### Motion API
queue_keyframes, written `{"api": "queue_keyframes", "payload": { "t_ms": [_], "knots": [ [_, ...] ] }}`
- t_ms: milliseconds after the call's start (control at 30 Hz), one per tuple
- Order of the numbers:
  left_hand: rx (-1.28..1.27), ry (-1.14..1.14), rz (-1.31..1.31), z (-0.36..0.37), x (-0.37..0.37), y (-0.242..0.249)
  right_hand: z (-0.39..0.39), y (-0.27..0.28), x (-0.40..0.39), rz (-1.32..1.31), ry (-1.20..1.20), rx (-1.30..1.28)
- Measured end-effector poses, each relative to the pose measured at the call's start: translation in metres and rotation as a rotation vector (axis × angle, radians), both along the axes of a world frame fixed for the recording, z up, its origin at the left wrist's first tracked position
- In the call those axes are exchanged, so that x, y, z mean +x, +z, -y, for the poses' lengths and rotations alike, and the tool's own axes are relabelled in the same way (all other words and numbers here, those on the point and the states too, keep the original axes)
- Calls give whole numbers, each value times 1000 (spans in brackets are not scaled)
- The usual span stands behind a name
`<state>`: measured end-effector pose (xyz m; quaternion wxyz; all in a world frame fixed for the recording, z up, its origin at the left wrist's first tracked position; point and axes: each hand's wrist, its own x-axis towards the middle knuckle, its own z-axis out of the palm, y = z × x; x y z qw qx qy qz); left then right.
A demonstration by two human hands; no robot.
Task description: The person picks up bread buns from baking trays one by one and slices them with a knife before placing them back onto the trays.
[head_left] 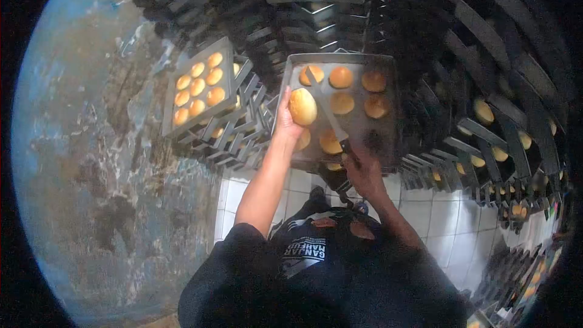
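My left hand is closed around a round bun, holding it up over the left side of a dark baking tray. The bun's pale face is turned towards me. In my right hand is a long knife, gripped by its dark handle near the tray's front edge. Its blade slants up and left across the tray, just right of the held bun. Several golden-brown buns, among them one at the back middle, sit in rows on the tray.
To the left stands a stack of trays, the top tray filled with buns. Dark stacked trays rise behind, and more with buns stand at right. A worn wall-like surface is at far left; white floor tiles show below.
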<state>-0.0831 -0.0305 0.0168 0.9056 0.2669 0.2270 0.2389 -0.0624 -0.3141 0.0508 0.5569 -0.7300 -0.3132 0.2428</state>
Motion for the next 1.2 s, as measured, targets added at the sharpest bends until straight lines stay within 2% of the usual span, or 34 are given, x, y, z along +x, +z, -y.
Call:
{"api": "queue_keyframes", "payload": {
  "t_ms": [67,200,267,433,500,600,700,800,867,900,967,1000,1067,1200],
  "knots": [
    [-3,32,7,-9,-6,5,-8,-2,-7,135,-13,81],
    [-26,85,-20,-18,-13,7,-17,-9,-11,126,9,6],
    [-40,82,-11,-20,-14,10,-20,-18,-12,232,9,40],
    [-45,90,-3,-28,-10,4,-21,-10,-14,215,22,-21],
    [9,59,-15,-26,-11,4,-20,-5,-15,256,26,-18],
    [54,-32,-50,-14,-12,0,-27,2,-15,183,-3,36],
    [14,-39,-18,-2,-7,-1,-38,2,-4,214,-27,-23],
    [-21,-10,-17,-13,-7,7,-33,4,-6,309,-22,79],
    [-25,-17,-9,-21,-11,9,-15,9,-17,181,49,-129],
    [-33,-29,-7,-22,-12,9,-18,4,-16,183,52,-130],
    [17,-56,-28,-10,-14,1,-20,-15,-19,343,-62,93],
    [40,-97,-47,2,-14,0,-24,-5,-15,338,-72,89],
    [105,-117,-74,17,-7,-5,-36,26,-1,125,1,-33],
    [164,-118,-6,-1,-5,3,-23,14,5,171,24,-26]
  ]
}}
